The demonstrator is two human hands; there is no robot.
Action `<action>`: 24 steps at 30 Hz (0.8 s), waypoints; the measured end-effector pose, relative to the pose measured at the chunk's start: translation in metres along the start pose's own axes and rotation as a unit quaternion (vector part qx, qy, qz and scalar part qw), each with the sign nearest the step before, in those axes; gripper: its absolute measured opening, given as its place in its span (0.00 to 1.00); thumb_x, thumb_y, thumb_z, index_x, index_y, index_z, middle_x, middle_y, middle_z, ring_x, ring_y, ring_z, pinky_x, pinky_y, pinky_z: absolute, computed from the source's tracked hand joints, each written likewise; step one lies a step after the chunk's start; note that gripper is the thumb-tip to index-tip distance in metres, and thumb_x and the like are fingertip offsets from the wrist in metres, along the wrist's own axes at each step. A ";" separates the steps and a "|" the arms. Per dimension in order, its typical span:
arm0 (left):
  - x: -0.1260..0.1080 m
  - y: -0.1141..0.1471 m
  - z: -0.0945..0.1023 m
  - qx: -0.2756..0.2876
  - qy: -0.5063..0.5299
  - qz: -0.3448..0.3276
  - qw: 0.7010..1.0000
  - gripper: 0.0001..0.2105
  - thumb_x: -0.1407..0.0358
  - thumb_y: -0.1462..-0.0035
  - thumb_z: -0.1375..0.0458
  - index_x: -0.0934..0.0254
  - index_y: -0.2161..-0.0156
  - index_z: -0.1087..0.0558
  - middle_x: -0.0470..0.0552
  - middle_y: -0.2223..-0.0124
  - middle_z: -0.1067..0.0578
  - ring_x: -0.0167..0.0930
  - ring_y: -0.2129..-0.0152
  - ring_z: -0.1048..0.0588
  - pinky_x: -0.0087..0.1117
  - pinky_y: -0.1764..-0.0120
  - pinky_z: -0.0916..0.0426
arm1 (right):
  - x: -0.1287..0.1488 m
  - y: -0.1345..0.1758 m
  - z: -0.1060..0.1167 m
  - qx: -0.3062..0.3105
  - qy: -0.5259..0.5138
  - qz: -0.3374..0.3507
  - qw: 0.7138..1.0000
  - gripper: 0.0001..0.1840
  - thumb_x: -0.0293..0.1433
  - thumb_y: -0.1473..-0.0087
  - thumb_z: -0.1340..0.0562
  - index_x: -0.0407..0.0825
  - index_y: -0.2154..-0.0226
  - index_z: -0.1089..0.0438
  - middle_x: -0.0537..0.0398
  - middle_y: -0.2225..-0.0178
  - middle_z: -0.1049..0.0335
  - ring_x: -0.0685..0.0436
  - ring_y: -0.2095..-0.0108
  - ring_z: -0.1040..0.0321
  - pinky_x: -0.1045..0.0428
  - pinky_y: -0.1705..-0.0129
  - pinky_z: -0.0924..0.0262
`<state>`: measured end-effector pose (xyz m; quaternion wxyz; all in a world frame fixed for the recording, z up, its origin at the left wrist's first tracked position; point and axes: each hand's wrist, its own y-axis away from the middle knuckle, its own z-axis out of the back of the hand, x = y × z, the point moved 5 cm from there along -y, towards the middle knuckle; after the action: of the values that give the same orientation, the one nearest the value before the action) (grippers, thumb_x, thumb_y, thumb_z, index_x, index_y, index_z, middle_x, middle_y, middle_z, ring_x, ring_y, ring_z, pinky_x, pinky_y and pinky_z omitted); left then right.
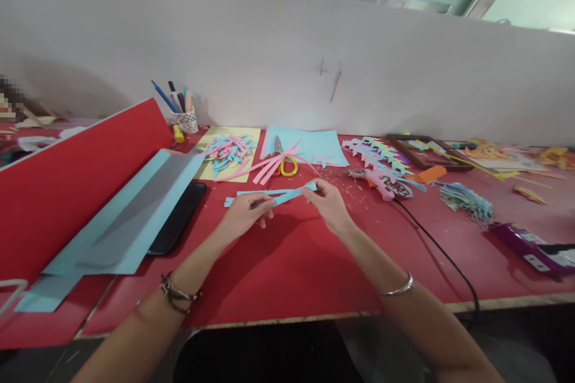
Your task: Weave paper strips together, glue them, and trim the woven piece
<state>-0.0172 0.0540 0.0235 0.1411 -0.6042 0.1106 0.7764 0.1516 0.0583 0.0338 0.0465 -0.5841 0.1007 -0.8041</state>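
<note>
A light blue paper strip (290, 195) stretches between my two hands above the red table. My left hand (246, 212) pinches its left end, and my right hand (329, 202) grips the other end between thumb and fingers. Just behind my left hand, more blue paper strips (242, 194) lie on the table. Farther back, several pink paper strips (268, 173) lie across scissors with yellow handles (288, 166). A blue paper sheet (314, 142) is under part of that pile.
Cut pink and blue paper pieces (229, 152) cover a yellow sheet. A pink glue gun (381, 185) with a black cord lies right of my hands. On the left are a black phone (179, 218), long blue paper (148, 215), and a pen cup (186, 121). A purple power strip (530, 246) sits far right.
</note>
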 end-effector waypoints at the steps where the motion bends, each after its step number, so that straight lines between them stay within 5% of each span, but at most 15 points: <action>1: -0.001 0.000 0.003 -0.012 -0.023 -0.009 1.000 0.09 0.65 0.51 0.48 0.64 0.79 0.34 0.42 0.82 0.33 0.22 0.89 0.36 0.24 0.80 0.43 | 0.000 -0.001 0.002 -0.006 0.015 0.012 1.000 0.11 0.39 0.59 0.44 0.49 0.80 0.41 0.61 0.82 0.44 0.52 0.79 0.46 0.55 0.74 0.47; 4: -0.001 0.000 0.006 -0.031 -0.082 -0.045 0.995 0.09 0.66 0.51 0.47 0.64 0.80 0.33 0.42 0.82 0.32 0.23 0.88 0.35 0.24 0.79 0.43 | 0.012 0.003 0.002 -0.012 0.132 0.123 0.984 0.11 0.37 0.57 0.43 0.48 0.70 0.36 0.53 0.69 0.34 0.46 0.67 0.38 0.48 0.60 0.45; 7: -0.003 0.001 0.000 0.003 -0.125 -0.092 0.988 0.08 0.67 0.52 0.47 0.63 0.79 0.32 0.42 0.83 0.31 0.24 0.85 0.33 0.24 0.77 0.42 | 0.025 0.015 -0.013 0.055 0.293 0.242 0.924 0.16 0.34 0.55 0.41 0.50 0.60 0.34 0.48 0.55 0.36 0.41 0.53 0.42 0.40 0.46 0.64; 10: -0.004 0.002 -0.007 0.040 -0.135 -0.121 0.983 0.07 0.66 0.51 0.47 0.63 0.77 0.30 0.42 0.83 0.31 0.25 0.83 0.32 0.23 0.76 0.41 | 0.023 0.023 -0.027 0.156 0.362 0.249 0.885 0.08 0.32 0.49 0.45 0.51 0.67 0.31 0.52 0.61 0.31 0.43 0.57 0.38 0.40 0.47 0.68; 14: -0.002 0.001 0.000 0.001 -0.124 -0.102 0.987 0.07 0.63 0.52 0.46 0.63 0.76 0.30 0.43 0.80 0.28 0.25 0.83 0.31 0.24 0.75 0.39 | 0.016 0.020 -0.028 0.197 0.349 0.198 0.895 0.12 0.31 0.45 0.49 0.48 0.73 0.32 0.55 0.71 0.29 0.48 0.68 0.36 0.45 0.55 0.59; 24: 0.008 -0.006 0.015 -0.061 -0.038 -0.030 0.997 0.09 0.59 0.58 0.44 0.64 0.78 0.29 0.45 0.80 0.27 0.25 0.85 0.32 0.25 0.77 0.38 | 0.014 0.008 -0.015 0.133 0.309 0.123 0.934 0.10 0.32 0.48 0.44 0.47 0.75 0.31 0.58 0.76 0.29 0.51 0.75 0.38 0.49 0.61 0.61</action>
<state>-0.0301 0.0657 0.0192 0.1314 -0.5852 0.0394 0.7992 0.1330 0.0493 0.0406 0.1889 -0.2788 0.0737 -0.9387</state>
